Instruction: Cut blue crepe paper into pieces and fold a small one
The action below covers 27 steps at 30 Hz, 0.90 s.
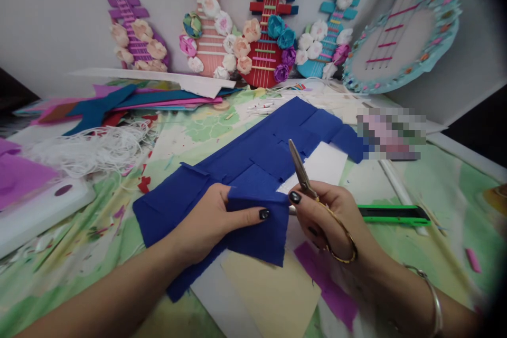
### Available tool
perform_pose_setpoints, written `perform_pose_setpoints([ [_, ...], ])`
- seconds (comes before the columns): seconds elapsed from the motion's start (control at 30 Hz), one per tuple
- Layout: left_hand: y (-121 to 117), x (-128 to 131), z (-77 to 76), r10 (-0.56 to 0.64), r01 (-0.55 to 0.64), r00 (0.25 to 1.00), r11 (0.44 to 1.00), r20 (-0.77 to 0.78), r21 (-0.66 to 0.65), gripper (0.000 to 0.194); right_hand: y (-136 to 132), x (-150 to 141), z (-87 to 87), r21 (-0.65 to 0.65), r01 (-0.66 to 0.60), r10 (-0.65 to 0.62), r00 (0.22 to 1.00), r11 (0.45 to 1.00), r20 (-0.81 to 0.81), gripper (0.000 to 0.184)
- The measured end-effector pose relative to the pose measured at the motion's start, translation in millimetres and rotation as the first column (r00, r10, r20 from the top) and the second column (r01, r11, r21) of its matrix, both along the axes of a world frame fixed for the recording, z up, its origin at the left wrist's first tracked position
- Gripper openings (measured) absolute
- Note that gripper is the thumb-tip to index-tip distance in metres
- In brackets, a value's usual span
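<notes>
My left hand [216, 222] pinches a piece of dark blue crepe paper [263, 240], thumb on top and the fingers hidden beneath it. My right hand [330, 216] holds gold-handled scissors [303, 171], their blades pointing up and away from me. The thumb and fingertips of that hand also meet the right edge of the blue paper. Below and behind my hands lies a larger blue paper-covered shape [237, 153] with overlapping patches. A white piece [325, 163] sticks out beside it, and cream card [273, 290] lies under the near edge.
Decorated lute-like instruments, including a red one [263, 66], stand along the wall. White cord [95, 150] is heaped at left near a white device [47, 211]. A green cutter [392, 215] and purple paper strip [327, 285] lie at right. Coloured sheets [119, 103] are stacked at back left.
</notes>
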State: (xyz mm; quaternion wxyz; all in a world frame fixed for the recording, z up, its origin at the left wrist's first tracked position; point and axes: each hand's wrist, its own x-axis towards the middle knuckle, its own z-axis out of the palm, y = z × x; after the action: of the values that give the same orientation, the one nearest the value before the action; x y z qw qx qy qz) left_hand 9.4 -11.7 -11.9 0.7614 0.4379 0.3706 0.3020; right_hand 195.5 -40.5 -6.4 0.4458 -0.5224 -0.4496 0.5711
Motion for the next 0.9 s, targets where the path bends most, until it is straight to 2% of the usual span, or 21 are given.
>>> perform_pose_setpoints([
  [0.13,1.8,-0.1,0.0,0.161,-0.161,0.985,0.987,0.065,-0.013,0.02,-1.9,1.5,-1.5,0.073,0.039,-0.041,0.999,0.997,0.033,0.04],
  [0.3,3.7,-0.8,2.3,0.32,-0.323,0.932,0.946,0.167,-0.012,0.025,-4.5,1.5,-4.6,0.164,-0.082,0.061,0.99,0.983,0.13,0.039],
  [0.43,4.8,0.3,5.4,0.428,-0.435,0.885,0.901,0.181,-0.005,0.023,-10.5,-0.3,-7.0,0.133,-0.184,0.157,0.969,0.974,0.19,0.038],
  [0.53,5.0,1.4,7.0,0.453,-0.455,0.874,0.89,0.176,-0.03,0.022,-13.8,-0.1,-8.3,0.141,-0.236,0.198,0.95,0.962,0.241,0.039],
  [0.63,3.8,1.7,7.1,0.452,-0.452,0.872,0.891,0.185,-0.047,0.023,-13.6,0.6,-9.0,0.185,-0.219,0.154,0.937,0.958,0.314,0.04],
  [0.9,-3.7,5.0,11.5,0.391,-0.364,0.9,0.918,0.192,-0.16,0.017,-13.6,2.2,-9.5,0.223,-0.303,0.206,0.904,0.927,0.374,0.035],
])
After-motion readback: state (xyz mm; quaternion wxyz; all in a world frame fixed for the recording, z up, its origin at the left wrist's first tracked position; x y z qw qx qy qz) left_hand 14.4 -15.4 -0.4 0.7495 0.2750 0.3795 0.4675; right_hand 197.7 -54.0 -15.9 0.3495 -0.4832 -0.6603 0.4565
